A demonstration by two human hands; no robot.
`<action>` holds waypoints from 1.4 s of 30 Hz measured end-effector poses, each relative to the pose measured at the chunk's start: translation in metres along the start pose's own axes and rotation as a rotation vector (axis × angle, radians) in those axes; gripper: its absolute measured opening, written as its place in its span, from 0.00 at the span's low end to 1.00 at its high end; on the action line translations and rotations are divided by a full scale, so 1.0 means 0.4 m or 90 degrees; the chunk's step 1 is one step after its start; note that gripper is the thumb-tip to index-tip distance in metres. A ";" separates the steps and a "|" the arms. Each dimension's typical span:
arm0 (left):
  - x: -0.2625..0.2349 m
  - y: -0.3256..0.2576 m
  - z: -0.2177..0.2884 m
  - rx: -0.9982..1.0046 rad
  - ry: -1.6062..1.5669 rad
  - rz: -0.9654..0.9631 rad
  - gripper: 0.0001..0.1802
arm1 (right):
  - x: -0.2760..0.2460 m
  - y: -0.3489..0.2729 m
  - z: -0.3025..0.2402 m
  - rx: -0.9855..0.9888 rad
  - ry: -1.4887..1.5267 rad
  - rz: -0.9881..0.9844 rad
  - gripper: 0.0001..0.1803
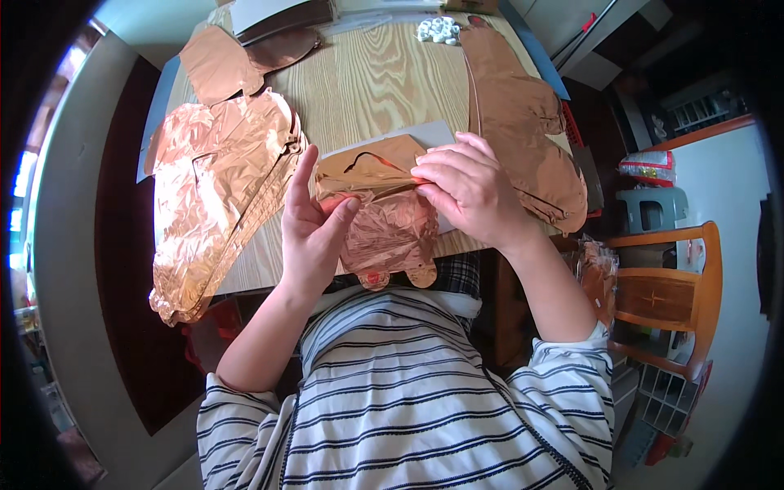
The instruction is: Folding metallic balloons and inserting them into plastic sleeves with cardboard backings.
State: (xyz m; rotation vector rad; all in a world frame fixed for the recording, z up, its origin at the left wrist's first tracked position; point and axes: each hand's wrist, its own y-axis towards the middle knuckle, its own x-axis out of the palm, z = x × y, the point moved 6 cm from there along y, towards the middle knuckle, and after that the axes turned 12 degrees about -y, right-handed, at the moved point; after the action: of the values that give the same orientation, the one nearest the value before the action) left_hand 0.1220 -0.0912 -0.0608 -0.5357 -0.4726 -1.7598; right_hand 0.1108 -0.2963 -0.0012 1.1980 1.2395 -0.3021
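A copper-coloured foil balloon (394, 224), flat and partly folded, lies at the near edge of the table in front of me. Its rounded tabs hang past the edge, and a dark curved mark shows on its upper flap. My right hand (474, 188) pinches the fold at the balloon's right side between thumb and fingers. At the left side, my left hand (310, 233) is open, its index finger raised and its thumb resting at the foil. Part of the left fingers is hidden. A pale sheet (437, 133) lies under the balloon.
Crinkled foil balloons (212, 171) pile at the left, overhanging the wooden table (367, 82). Smoother foil balloons (514, 114) lie along the right side. Small white pieces (438, 31) sit at the far edge. A wooden chair (661, 298) and grey stool (653, 208) stand right.
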 end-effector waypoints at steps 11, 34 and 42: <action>0.000 0.035 0.058 0.054 0.071 0.017 0.41 | -0.004 0.060 0.011 -0.067 -0.002 0.024 0.08; 0.071 0.281 0.204 0.054 0.944 -0.219 0.13 | 0.015 0.209 0.100 -0.081 0.016 -0.051 0.04; 0.022 0.293 0.199 0.044 0.791 -0.206 0.20 | 0.014 0.220 0.126 -0.071 0.052 -0.025 0.06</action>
State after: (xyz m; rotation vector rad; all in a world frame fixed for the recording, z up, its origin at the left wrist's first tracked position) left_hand 0.2425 -0.0809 0.0134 0.7390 0.2849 -1.9964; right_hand 0.2063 -0.2988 0.0337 1.0997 1.3352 -0.2115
